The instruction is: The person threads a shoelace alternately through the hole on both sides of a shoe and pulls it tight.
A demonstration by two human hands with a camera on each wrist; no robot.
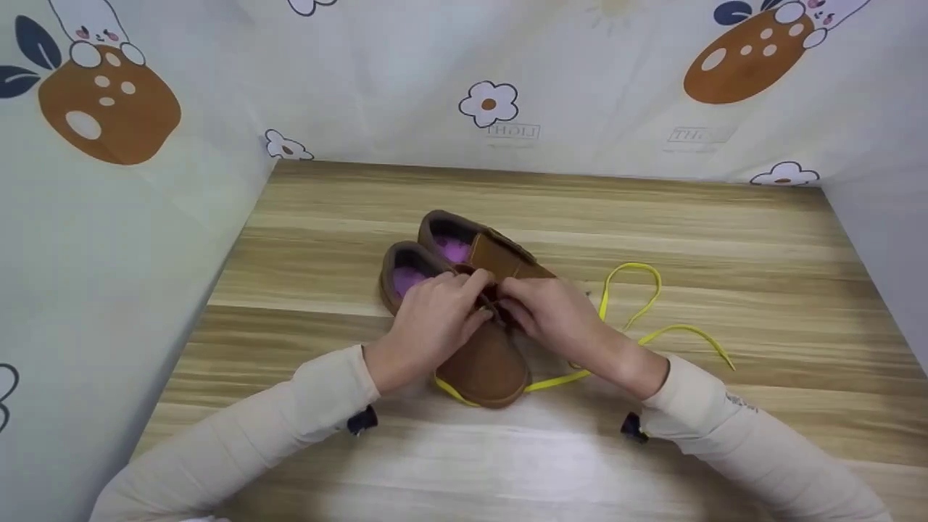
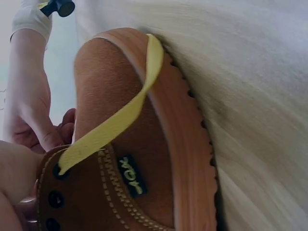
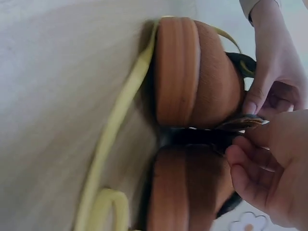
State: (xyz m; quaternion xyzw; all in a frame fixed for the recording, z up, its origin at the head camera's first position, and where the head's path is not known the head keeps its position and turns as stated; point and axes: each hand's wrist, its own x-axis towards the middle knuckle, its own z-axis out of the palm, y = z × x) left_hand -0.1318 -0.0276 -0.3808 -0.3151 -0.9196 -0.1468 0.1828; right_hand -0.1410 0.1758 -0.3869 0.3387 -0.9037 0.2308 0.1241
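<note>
A brown leather shoe [image 1: 486, 370] with a purple insole lies toe toward the person. My left hand [image 1: 435, 319] and right hand [image 1: 558, 312] meet over its lacing opening. In the right wrist view, the right hand [image 3: 269, 173] pinches the edge of the eyelet flap [image 3: 240, 122]. The left hand [image 3: 279, 72] holds the opening from the other side, its thumb by that flap; its fingertips are partly hidden. A flat yellow shoelace [image 2: 110, 127] comes out of the end eyelet on the left flap [image 2: 82, 192] and runs over the toe side.
A matching brown shoe [image 1: 500, 254] lies right behind the first one. The loose shoelace [image 1: 562, 380] passes round the toe and curls on the wooden table [image 1: 304, 268] to the right. A patterned cloth [image 1: 406, 94] hangs behind the table.
</note>
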